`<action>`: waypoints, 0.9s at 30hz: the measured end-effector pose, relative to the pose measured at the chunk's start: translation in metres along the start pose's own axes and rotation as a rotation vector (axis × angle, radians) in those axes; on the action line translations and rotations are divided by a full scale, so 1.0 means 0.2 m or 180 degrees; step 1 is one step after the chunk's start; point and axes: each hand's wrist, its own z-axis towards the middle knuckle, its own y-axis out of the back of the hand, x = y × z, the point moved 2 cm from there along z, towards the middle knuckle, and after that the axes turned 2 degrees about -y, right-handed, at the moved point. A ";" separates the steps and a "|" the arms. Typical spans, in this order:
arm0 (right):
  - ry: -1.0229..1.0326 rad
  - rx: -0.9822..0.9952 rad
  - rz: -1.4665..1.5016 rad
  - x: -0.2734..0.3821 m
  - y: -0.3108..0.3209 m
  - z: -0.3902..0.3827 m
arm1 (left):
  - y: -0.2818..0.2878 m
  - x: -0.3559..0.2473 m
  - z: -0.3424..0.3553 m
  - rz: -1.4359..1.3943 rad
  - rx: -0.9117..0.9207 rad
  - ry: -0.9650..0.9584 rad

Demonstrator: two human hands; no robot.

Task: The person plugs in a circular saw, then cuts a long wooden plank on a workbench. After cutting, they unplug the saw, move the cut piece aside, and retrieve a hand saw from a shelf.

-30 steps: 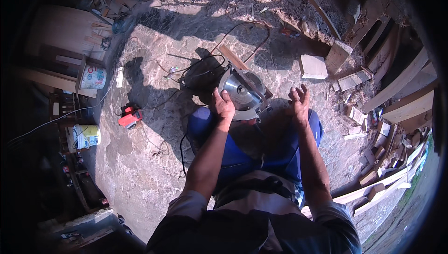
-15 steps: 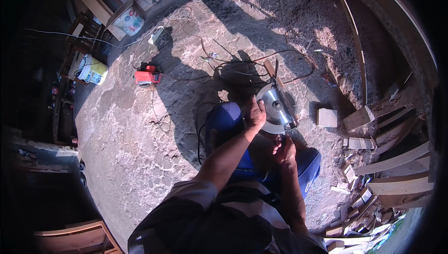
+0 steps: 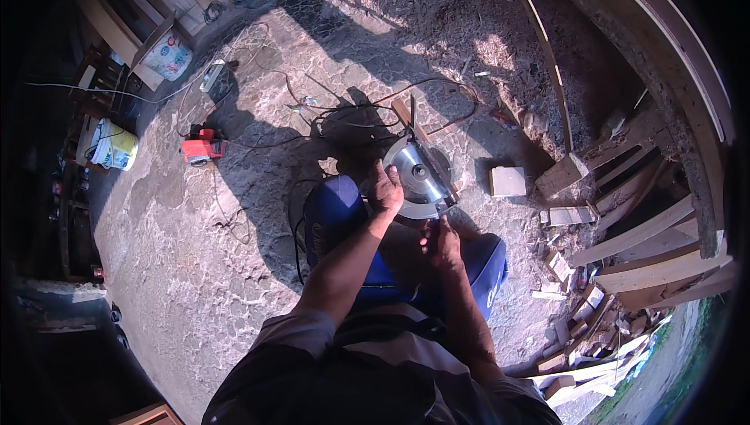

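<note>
A circular saw [image 3: 427, 187] with a round silver blade [image 3: 399, 162] is between my two hands, in front of my knees. My left hand [image 3: 386, 191] is closed on the blade's left side, thumb and fingers at its rim. My right hand [image 3: 444, 246] has its fingers curled at the saw's near end, against a dark part there. What lies inside the right palm is hidden. Beyond the saw, a narrow wooden strip [image 3: 403, 112] sticks out at its far side.
A red power tool [image 3: 203, 148] lies on the rough floor to the left, with cables [image 3: 367, 105] looping behind the saw. Two buckets [image 3: 117, 146] stand farther left. A pale block [image 3: 508, 181] and wood offcuts [image 3: 582, 323] lie to the right, beside curved planks [image 3: 641, 230].
The whole view has shifted, so the floor, saw and hands all appear farther left. Both hands keep nearly the same hold on the saw.
</note>
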 end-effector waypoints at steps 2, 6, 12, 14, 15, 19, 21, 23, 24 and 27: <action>0.1767 -0.0517 -0.1759 0.01 -0.01 -0.06 | 0.00 0.00 0.01 -0.0117 0.0047 0.0034; 0.2561 -0.1412 -0.3515 -0.02 0.00 -0.08 | 0.01 -0.02 0.00 -0.0123 -0.0075 -0.0144; -0.0748 0.0535 0.1116 -0.04 0.03 0.04 | 0.05 -0.06 -0.01 -0.0048 0.0136 0.0135; -0.0387 0.0628 0.0676 0.00 0.02 0.00 | 0.06 -0.08 0.00 -0.0054 0.0111 0.0084; -0.0044 0.0300 0.0159 0.01 0.01 -0.02 | 0.06 -0.09 0.00 -0.0057 0.0054 -0.0003; 0.2125 -0.1236 -0.3171 0.06 -0.05 -0.15 | 0.07 -0.09 0.00 -0.0185 0.0021 -0.0026; 0.2210 -0.1421 -0.3948 0.07 -0.05 -0.16 | 0.07 -0.08 -0.01 -0.0257 0.0018 -0.0006; 0.2518 -0.1451 -0.4433 0.08 -0.03 -0.14 | 0.07 -0.08 -0.01 -0.0264 0.0041 -0.0005; 0.2619 -0.1389 -0.4555 0.07 -0.02 -0.12 | 0.07 -0.08 -0.01 -0.0199 -0.0004 -0.0015; 0.3160 -0.1301 -0.4660 0.07 0.02 -0.09 | 0.07 -0.08 -0.01 -0.0004 -0.0029 -0.0046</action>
